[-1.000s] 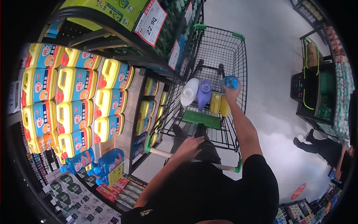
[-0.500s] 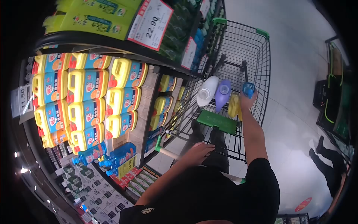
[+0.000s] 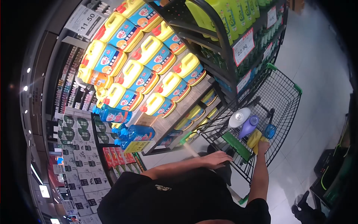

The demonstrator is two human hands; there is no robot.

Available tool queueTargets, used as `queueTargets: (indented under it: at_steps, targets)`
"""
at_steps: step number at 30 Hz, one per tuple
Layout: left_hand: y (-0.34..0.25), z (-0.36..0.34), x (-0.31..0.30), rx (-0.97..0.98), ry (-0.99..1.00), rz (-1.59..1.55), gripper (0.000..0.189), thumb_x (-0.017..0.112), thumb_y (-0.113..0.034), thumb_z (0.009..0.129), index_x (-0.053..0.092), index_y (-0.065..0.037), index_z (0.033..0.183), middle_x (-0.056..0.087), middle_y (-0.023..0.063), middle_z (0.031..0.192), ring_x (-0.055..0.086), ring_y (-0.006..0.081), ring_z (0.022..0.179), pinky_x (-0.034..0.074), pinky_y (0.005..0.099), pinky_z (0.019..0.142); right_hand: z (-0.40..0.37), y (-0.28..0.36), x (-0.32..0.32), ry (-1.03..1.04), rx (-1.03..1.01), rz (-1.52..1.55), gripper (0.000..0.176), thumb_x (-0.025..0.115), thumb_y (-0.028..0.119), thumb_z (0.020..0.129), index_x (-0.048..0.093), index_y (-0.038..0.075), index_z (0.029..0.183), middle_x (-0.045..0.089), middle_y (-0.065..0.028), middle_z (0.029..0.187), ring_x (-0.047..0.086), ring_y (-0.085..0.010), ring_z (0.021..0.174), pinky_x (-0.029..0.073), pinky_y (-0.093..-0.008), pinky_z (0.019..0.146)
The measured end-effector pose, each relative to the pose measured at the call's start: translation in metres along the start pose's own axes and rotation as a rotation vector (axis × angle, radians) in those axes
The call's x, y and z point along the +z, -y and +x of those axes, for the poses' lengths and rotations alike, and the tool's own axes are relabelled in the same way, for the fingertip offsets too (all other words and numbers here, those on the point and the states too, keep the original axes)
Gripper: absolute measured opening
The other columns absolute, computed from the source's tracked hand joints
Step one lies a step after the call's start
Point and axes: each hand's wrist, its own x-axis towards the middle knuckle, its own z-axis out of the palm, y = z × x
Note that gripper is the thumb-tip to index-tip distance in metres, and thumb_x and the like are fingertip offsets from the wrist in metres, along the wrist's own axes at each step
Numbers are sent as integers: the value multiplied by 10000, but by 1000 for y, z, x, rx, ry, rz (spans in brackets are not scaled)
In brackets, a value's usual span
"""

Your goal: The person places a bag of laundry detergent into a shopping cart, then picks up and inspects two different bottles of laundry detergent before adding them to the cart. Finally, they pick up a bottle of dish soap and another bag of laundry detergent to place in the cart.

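My left hand (image 3: 218,159) lies over the shopping cart's handle (image 3: 191,149), fingers stretched out. Inside the wire cart (image 3: 290,112), my right hand (image 3: 263,146) is closed at a yellow bottle (image 3: 254,139); its fingertips are partly hidden. Just beyond that hand is a blue bottle (image 3: 269,131). A purple bottle (image 3: 248,126) and a white bottle (image 3: 239,118) lie side by side to the left of the yellow one. The cart's green flap (image 3: 236,146) is nearer to me.
Yellow jugs (image 3: 140,76) are stacked on the left, with blue bottles (image 3: 138,136) below them. A dark shelf rack (image 3: 223,44) with green bottles stands beside the cart's far left side. At the lower right are a person's dark shoes (image 3: 304,209).
My right hand has let go of the blue bottle, which now sits in the cart, and has moved to the yellow bottle. The view has turned left, so the cart appears lower and tilted.
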Motion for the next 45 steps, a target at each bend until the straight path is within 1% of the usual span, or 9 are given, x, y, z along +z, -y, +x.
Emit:
queueTargets:
  at_steps: [11, 14, 20, 24, 31, 36, 38, 39, 45]
  targets:
    - [27, -45, -40, 14, -257, 131, 664, 773, -186, 893, 495, -47, 1479, 465, 179, 1586, 501, 395, 1404, 408, 517, 1169, -225, 49, -114, -108, -392, 416, 487, 680, 105, 946, 585, -44, 1400, 558, -242, 1443, 558, -385, 1316, 451, -442, 1104]
    - [45, -79, -46, 0, -386, 240, 620, 777, -195, 867, 538, -48, 1420, 469, 181, 1583, 542, 389, 1357, 436, 515, 1139, -249, 55, -88, -201, -571, 508, 475, 668, 39, 943, 568, -41, 1401, 619, -224, 1247, 623, -336, 1143, 491, -400, 982]
    - [44, -120, -29, -303, -398, 326, 416, 711, -253, 941, 647, -50, 1299, 624, 121, 1464, 613, 363, 1290, 443, 508, 1148, -330, 194, -65, 226, -872, 484, 304, 631, 20, 975, 657, -23, 1275, 699, -157, 1186, 662, -263, 1076, 525, -378, 923]
    - [52, -140, -14, -71, -607, 293, 324, 684, -226, 979, 686, -70, 1262, 670, 92, 1405, 642, 277, 1242, 439, 490, 1138, -387, 320, -29, 487, -1326, 422, 230, 629, 13, 962, 705, 0, 1179, 726, -187, 1133, 705, -346, 1035, 541, -413, 931]
    - [47, -167, -17, -55, -787, -56, 371, 665, -110, 1001, 643, -45, 1366, 602, 130, 1495, 575, 307, 1363, 432, 461, 1179, -483, 478, 44, 274, -1962, 180, 478, 690, 84, 924, 578, -13, 1378, 602, -248, 1392, 579, -429, 1297, 451, -497, 1105]
    - [36, -190, -37, -172, -1037, -338, 397, 634, -114, 1039, 589, -45, 1428, 657, 133, 1408, 696, 230, 1173, 549, 396, 1043, -500, 483, 50, 145, -1921, -263, 578, 828, 213, 876, 610, 15, 1373, 635, -234, 1397, 616, -373, 1270, 434, -504, 1070]
    - [61, -191, -26, -242, -1170, -394, 418, 631, -121, 1049, 559, -47, 1454, 681, 124, 1372, 715, 197, 1113, 563, 359, 1015, -499, 472, 41, 383, -1809, -292, 584, 872, 240, 826, 656, 47, 1334, 699, -208, 1295, 651, -357, 1200, 446, -496, 1016]
    - [21, -205, -59, -563, -1075, -692, 466, 622, -133, 1059, 498, -41, 1498, 714, 113, 1302, 719, 190, 1069, 572, 329, 987, -496, 462, 38, 499, -1741, -307, 587, 894, 253, 802, 678, 64, 1314, 731, -195, 1244, 668, -349, 1166, 453, -492, 989]
    - [100, -224, -21, -150, -1305, -1065, 394, 622, -144, 1052, 538, -27, 1419, 642, 76, 1380, 668, 214, 1165, 543, 355, 978, -513, 424, 18, 500, -1655, 180, 593, 921, 175, 748, 692, 123, 1293, 709, -136, 910, 674, -335, 917, 513, -455, 874]
